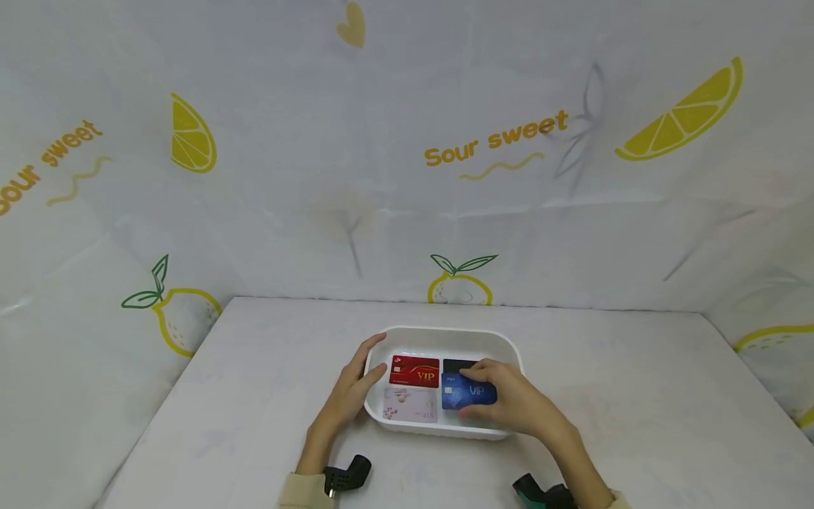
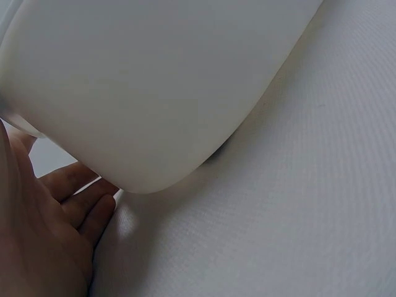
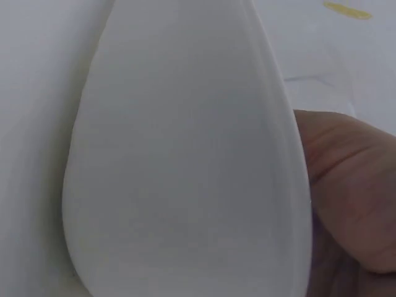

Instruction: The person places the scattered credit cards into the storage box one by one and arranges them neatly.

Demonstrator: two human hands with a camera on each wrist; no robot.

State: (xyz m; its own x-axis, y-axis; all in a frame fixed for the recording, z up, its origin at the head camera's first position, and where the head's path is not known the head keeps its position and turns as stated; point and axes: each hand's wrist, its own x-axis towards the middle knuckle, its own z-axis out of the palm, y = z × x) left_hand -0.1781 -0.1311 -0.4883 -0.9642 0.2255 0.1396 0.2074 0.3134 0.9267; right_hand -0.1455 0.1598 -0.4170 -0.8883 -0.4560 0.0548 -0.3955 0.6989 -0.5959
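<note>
A white plastic tray [image 1: 445, 339] with rounded corners sits on the table, holding several cards. My left hand [image 1: 346, 392] grips its left end, thumb over the rim and the other fingers along the outside; in the left wrist view those fingers lie against the tray's outer wall [image 2: 154, 93]. Inside the tray, my right hand [image 1: 518, 403] pinches a blue VIP card [image 1: 454, 396] between thumb and fingers. This card overlaps a black card [image 1: 451, 365] behind it. To the left are a red VIP card [image 1: 413, 371] and, in front of that, a pale pink flowered card [image 1: 413, 406].
The white-covered table [image 1: 254, 410] meets a pale cloth backdrop [image 1: 318, 212] printed with lemons and "Sour sweet" lettering. A dark device is strapped to each wrist, the left device [image 1: 348, 475] and the right device [image 1: 540, 493] both close in front of the tray.
</note>
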